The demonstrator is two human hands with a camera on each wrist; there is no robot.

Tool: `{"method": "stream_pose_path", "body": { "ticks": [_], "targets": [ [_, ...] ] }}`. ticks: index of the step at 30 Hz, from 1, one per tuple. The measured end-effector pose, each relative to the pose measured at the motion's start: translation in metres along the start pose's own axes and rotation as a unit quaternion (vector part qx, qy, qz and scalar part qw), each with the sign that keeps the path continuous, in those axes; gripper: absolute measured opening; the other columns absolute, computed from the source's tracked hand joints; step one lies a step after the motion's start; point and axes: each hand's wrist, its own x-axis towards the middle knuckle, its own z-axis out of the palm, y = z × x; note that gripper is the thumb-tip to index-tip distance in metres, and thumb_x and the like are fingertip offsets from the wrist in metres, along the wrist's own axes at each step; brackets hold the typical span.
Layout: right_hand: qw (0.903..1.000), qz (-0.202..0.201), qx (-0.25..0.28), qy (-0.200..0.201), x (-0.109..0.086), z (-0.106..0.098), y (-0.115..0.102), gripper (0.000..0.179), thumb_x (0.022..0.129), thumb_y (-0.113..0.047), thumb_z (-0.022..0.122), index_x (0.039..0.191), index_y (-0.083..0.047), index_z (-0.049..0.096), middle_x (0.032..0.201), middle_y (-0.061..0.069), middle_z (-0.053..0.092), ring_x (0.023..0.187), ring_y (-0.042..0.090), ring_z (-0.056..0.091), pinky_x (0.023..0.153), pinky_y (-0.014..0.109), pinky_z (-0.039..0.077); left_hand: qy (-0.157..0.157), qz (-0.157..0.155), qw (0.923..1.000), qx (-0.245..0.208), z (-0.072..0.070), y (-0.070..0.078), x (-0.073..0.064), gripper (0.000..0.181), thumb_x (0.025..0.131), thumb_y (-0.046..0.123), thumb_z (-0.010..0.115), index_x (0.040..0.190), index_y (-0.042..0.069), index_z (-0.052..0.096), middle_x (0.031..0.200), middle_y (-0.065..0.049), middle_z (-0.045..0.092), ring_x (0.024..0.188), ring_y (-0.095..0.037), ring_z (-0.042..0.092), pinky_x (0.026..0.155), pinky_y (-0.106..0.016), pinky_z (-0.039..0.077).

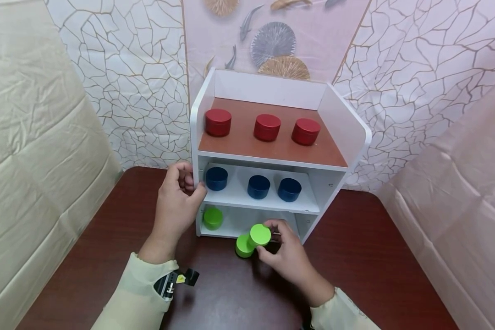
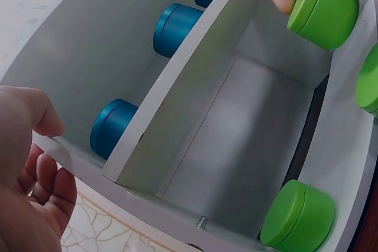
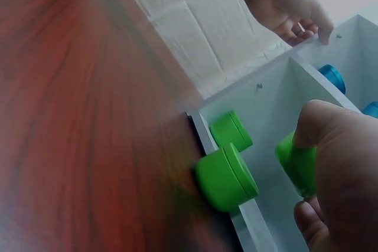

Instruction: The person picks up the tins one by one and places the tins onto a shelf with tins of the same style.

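Observation:
My right hand (image 1: 290, 252) pinches a round green tin (image 1: 260, 234) between thumb and fingers, in front of the bottom shelf. Just behind and left of it, a second green tin (image 1: 244, 246) stands on the table by the shelf's front edge. A third green tin (image 2: 298, 216) sits at the left end of the bottom compartment. With thumb and curled fingers, my left hand (image 1: 177, 201) grips the left side panel of the white shelf unit (image 1: 195, 137), at the height of the middle shelf. My right palm partly hides the held tin in the right wrist view.
Three blue tins (image 1: 258, 187) stand in a row on the middle shelf. Above them, three red tins (image 1: 267, 127) stand on the brown top board (image 1: 251, 107). The dark red-brown table (image 1: 119, 256) extends on both sides, with patterned cloth (image 1: 123, 55) hanging behind.

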Motion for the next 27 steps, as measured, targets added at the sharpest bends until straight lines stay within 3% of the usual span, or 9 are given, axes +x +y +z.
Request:
{"method": "stream_pose_path", "body": {
  "ticks": [17,27],
  "targets": [
    [0.9988,0.044,-0.009,-0.018,0.031,-0.005,0.015,0.052,0.091,-0.013,0.089,0.136,-0.01,0.063,0.132,0.006,0.07,0.12,0.023,0.071,0.107,0.05,0.062,0.004,-0.003,1.0,-0.002,0.001,-0.001,0.0,0.04,0.101,0.014,0.076,0.135,0.016,0.056,0.106,-0.007,0.056,0.095,-0.02,0.058,0.08,-0.022,0.051],
    [0.9985,0.046,-0.017,-0.025,0.043,0.0,0.021,0.063,0.092,-0.016,0.089,0.147,-0.013,0.058,0.134,0.007,0.069,0.123,0.027,0.072,0.109,0.053,0.062,0.005,-0.002,1.0,-0.002,0.001,-0.002,0.0,0.04,0.1,0.014,0.076,0.135,0.016,0.056,0.105,-0.007,0.056,0.094,-0.02,0.058,0.079,-0.021,0.051]
  ]
}}
